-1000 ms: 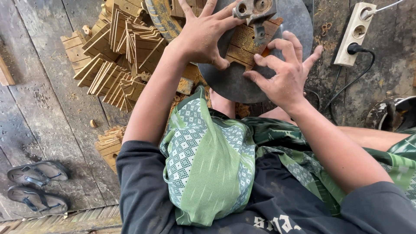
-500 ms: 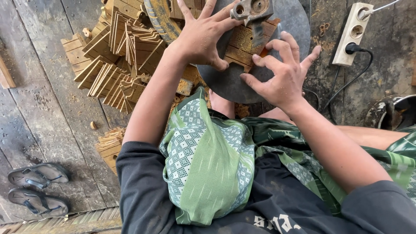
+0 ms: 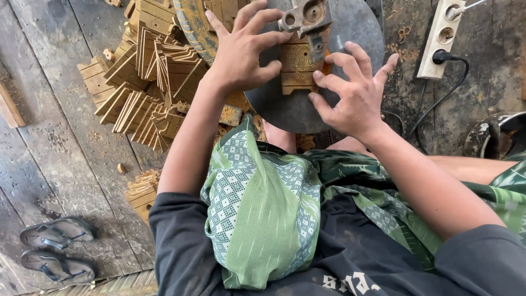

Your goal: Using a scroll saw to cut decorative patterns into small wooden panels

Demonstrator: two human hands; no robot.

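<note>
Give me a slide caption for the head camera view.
Left hand and right hand press a small wooden piece on a round metal table, cut wooden pieces piled alongside.

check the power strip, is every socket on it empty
No, a black plug sits in the white power strip, its cable running off across the floor.
</note>
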